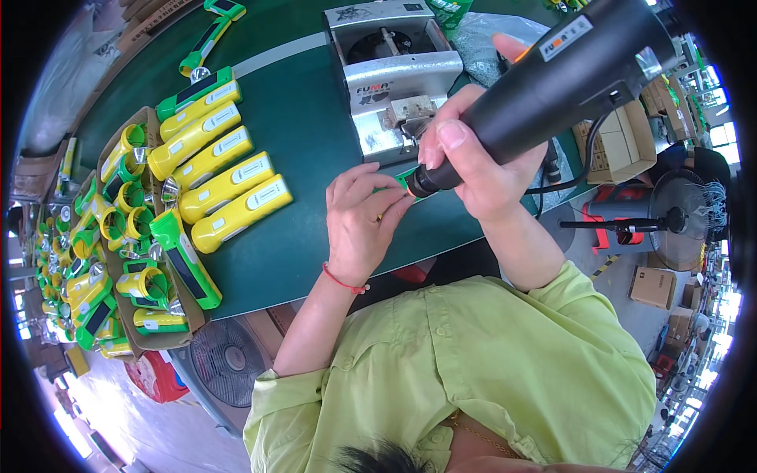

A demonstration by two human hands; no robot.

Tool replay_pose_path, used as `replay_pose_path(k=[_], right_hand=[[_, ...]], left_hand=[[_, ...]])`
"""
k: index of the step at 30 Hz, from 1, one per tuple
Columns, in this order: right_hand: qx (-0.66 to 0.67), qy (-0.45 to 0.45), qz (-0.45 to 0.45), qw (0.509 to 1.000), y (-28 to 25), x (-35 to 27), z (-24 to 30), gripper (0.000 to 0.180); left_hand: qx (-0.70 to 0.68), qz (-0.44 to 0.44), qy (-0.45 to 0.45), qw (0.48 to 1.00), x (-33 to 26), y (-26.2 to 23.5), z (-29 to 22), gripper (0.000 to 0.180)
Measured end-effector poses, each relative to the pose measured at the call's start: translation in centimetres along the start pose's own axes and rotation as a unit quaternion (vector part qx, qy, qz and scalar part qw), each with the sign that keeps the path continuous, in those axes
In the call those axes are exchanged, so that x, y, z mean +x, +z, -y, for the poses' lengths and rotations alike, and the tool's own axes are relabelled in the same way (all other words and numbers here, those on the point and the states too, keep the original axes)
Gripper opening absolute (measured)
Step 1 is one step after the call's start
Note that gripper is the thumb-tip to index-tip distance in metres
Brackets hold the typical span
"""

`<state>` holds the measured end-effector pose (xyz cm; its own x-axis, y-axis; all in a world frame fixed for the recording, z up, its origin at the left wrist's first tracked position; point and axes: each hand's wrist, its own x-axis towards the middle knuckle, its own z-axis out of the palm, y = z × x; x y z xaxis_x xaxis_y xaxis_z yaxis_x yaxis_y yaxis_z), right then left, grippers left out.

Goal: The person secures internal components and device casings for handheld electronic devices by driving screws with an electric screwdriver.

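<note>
1. The left hand [359, 225] is curled down onto the near part of the green table [315, 126]. Its fingers [377, 189] are pinched closed around a small green part [400, 178], which is mostly hidden under them; its exact kind cannot be told. The part appears to be pressed against the table so that it is steadied for the tool.

2. The right hand [473, 158] is wrapped tightly round the black barrel of an electric screwdriver [544, 87], with the thumb laid along the body. The tool is held tilted, its tip brought down onto the green part just beside the left fingertips. This grip is judged to give downward pressure and aim.

3. A black cable [587, 162] is seen running from the tool off the right edge of the table.

4. Just beyond the hands, a grey metal screw-feeder box [394, 75] is placed within easy reach of the tool tip. It stands close behind the work and limits room on the far side.

5. To the left, well apart from the hands, yellow flashlights [225, 169] are laid side by side in a row, apparently set out in order.

6. Farther left, a cardboard tray [118, 142] is filled with green and yellow flashlight parts.

7. At the far edge of the table, a single green flashlight [209, 35] is lying alone.

8. On the floor at right, a standing fan [682, 217] and cardboard boxes [623, 146] are noted.
</note>
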<state>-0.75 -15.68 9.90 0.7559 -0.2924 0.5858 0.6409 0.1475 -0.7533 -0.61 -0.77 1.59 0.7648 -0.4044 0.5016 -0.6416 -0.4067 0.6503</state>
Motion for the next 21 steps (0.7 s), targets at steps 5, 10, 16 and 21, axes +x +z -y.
replay_pose_path(k=[5, 10, 16, 21], right_hand=[[-0.021, 0.012, 0.014, 1.0, -0.4, -0.1, 0.4, 0.059], [-0.027, 0.025, 0.009, 0.999, -0.5, -0.3, 0.4, 0.055], [-0.183, -0.067, 0.059, 0.979, -1.5, 0.3, -0.9, 0.075], [-0.125, -0.041, -0.029, 0.991, -0.5, -0.2, -3.2, 0.037]], left_hand=[[0.021, -0.022, 0.028, 0.999, 0.2, 0.0, -0.1, 0.013], [0.062, 0.0, 0.063, 0.996, 0.2, 0.0, -0.1, 0.022], [0.071, -0.009, 0.008, 0.997, 0.7, -0.7, -0.2, 0.043], [0.073, 0.009, -0.019, 0.997, -0.7, -0.2, 0.7, 0.045]])
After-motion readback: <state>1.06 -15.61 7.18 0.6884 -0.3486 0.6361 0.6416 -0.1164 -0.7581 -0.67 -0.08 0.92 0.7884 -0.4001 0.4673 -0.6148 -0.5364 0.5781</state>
